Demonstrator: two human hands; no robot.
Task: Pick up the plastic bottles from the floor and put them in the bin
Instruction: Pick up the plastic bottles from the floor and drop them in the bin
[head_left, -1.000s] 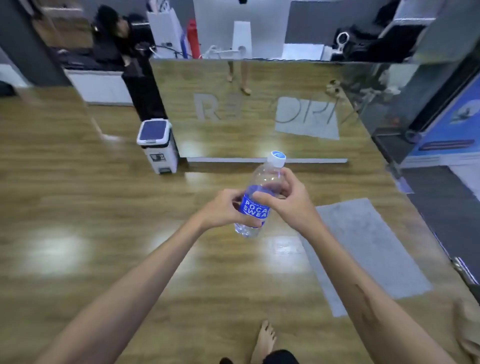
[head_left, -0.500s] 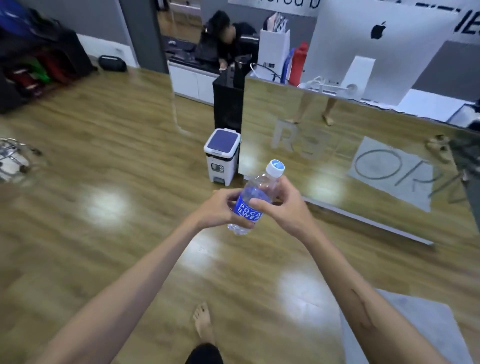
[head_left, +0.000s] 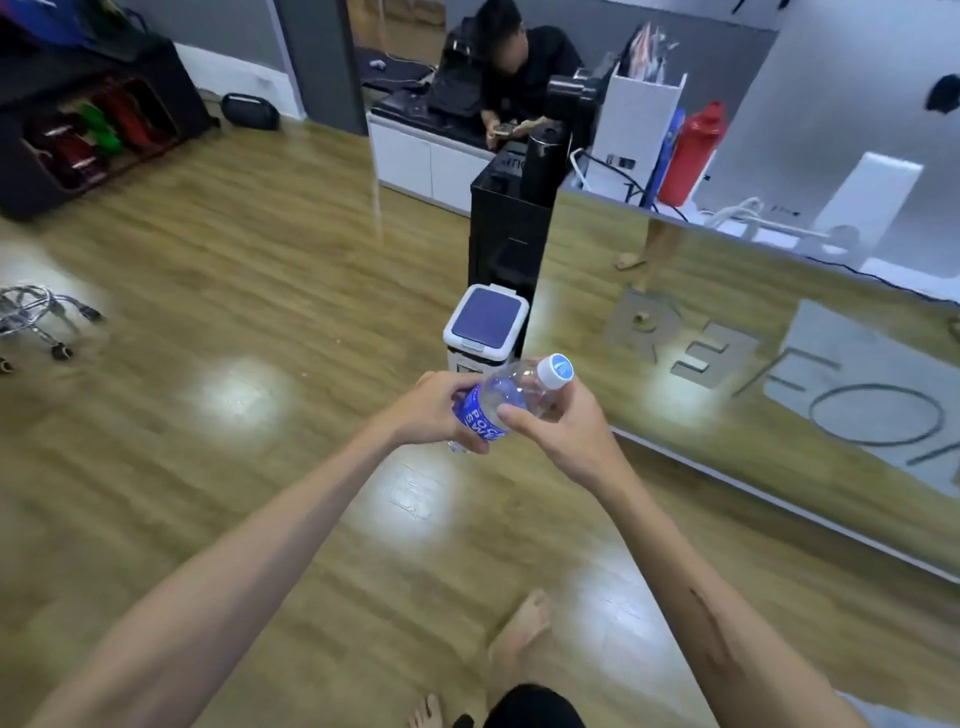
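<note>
I hold a clear plastic bottle (head_left: 511, 397) with a blue label and a white and blue cap in front of me, tilted with the cap to the upper right. My left hand (head_left: 439, 410) grips its lower part and my right hand (head_left: 558, 431) grips its upper part near the neck. Just beyond the bottle stands a small white bin (head_left: 485, 325) with a shut dark blue lid, on the wooden floor.
A mirrored counter front (head_left: 753, 364) runs along the right. A black cabinet (head_left: 511, 234) stands behind the bin, and a person sits at a desk beyond it. A chair base with wheels (head_left: 36, 322) is at the left, a dark shelf (head_left: 88, 130) far left.
I have moved closer to the bin, which now sits just behind the bottle. The view has swung left. Both hands keep their hold on the bottle.
</note>
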